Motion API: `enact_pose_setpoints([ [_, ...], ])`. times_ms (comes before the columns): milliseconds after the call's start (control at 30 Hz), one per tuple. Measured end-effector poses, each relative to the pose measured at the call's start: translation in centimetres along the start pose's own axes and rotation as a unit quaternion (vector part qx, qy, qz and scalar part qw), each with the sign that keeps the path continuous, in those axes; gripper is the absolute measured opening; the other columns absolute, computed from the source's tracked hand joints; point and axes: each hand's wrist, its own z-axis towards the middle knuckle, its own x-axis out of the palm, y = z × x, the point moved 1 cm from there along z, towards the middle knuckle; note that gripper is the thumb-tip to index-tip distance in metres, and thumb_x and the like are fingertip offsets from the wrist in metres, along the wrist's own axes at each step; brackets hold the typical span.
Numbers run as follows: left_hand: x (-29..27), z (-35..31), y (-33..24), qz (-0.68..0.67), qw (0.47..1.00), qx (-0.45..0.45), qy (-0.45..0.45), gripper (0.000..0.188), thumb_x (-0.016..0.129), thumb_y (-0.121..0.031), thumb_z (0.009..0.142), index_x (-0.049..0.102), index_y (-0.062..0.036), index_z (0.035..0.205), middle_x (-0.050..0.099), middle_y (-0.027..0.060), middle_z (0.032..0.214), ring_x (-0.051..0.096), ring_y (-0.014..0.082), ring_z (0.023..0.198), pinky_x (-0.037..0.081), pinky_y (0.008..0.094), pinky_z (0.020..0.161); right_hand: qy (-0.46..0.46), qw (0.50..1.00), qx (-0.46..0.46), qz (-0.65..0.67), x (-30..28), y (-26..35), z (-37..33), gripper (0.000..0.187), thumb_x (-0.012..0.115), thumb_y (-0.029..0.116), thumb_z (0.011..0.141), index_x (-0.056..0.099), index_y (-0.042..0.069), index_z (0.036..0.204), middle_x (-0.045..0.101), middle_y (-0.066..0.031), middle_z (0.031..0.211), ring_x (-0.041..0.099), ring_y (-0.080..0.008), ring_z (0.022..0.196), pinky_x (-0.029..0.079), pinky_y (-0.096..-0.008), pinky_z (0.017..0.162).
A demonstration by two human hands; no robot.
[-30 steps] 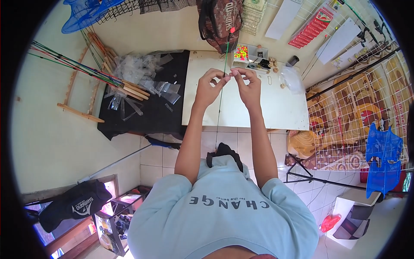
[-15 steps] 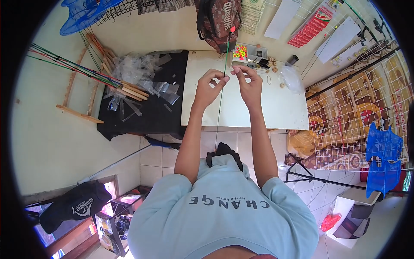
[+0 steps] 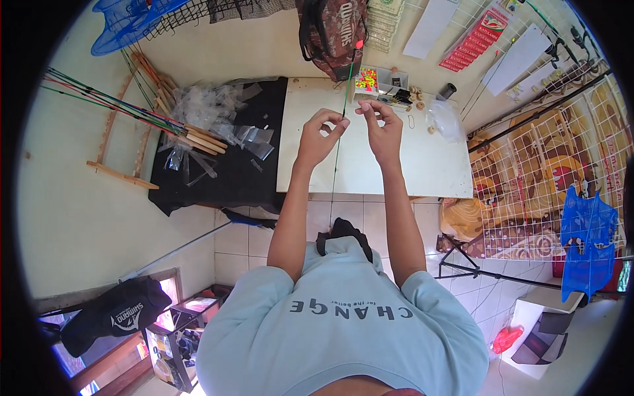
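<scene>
Head view: I see what looks like fine finger work on a thin green rod (image 3: 347, 87) above the white table (image 3: 432, 165); the next move, I judge, calls for a steady left pinch. The left hand (image 3: 319, 137) grasps the rod between thumb and forefinger. The right hand (image 3: 384, 137), its fingertips close together, is just beside it; whether they grip anything, I cannot tell.
</scene>
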Motion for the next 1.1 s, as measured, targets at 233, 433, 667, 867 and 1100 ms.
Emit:
enact_pose_setpoints([
  [233,0.2,0.0,-0.4,0.008,1.0,-0.013,0.009,0.013,0.071,-0.015,0.081,0.066,-0.0047,0.086,0.063,0.0018,0.086,0.06,0.0107,0.079,0.045,0.0251,0.063,0.014,1.0,0.002,0.025,-0.2,0.3,0.0,0.02,0.063,0.026,0.089,0.07,0.01,0.098,0.07,-0.001,0.082,0.057,-0.0112,0.083,0.041,-0.0283,0.073],
  [433,0.5,-0.3,-0.5,0.016,0.999,-0.031,0.022,0.013,0.071,-0.017,0.081,0.069,-0.007,0.09,0.066,0.0014,0.088,0.06,0.0107,0.078,0.043,0.0251,0.065,0.042,0.998,0.012,0.047,-0.5,0.1,-0.5,0.02,0.063,0.023,0.089,0.069,0.008,0.101,0.07,-0.0048,0.089,0.063,-0.012,0.085,0.044,-0.0264,0.071],
  [667,0.6,-0.3,-0.6,0.022,0.999,-0.034,0.01,0.017,0.072,-0.02,0.081,0.07,-0.0083,0.093,0.068,0.0015,0.088,0.06,0.0103,0.077,0.044,0.0263,0.066,0.058,0.997,0.021,0.052,-1.1,-0.1,-1.1,0.021,0.065,0.021,0.088,0.068,0.008,0.104,0.068,-0.0059,0.098,0.063,-0.0124,0.09,0.045,-0.0262,0.072],
  [867,0.9,0.0,0.2,0.011,0.999,-0.041,0.0,0.019,0.072,-0.018,0.081,0.067,-0.0063,0.096,0.07,0.0016,0.091,0.061,0.0095,0.078,0.045,0.0258,0.067,0.101,0.993,0.039,0.043,-1.4,-0.4,-1.8,0.03,0.067,0.018,0.086,0.061,0.005,0.113,0.066,-0.0052,0.102,0.06,-0.0119,0.092,0.045,-0.0269,0.08],
  [1100,1.4,-0.3,0.2,0.008,0.999,-0.048,0.006,0.02,0.072,-0.019,0.082,0.068,-0.005,0.095,0.069,0.0007,0.091,0.058,0.0078,0.076,0.043,0.0243,0.07,0.108,0.992,0.06,0.019,-2.0,-1.3,-2.1,0.03,0.068,0.019,0.083,0.065,0.006,0.11,0.069,-0.0046,0.091,0.063,-0.0117,0.087,0.047,-0.0294,0.076],
])
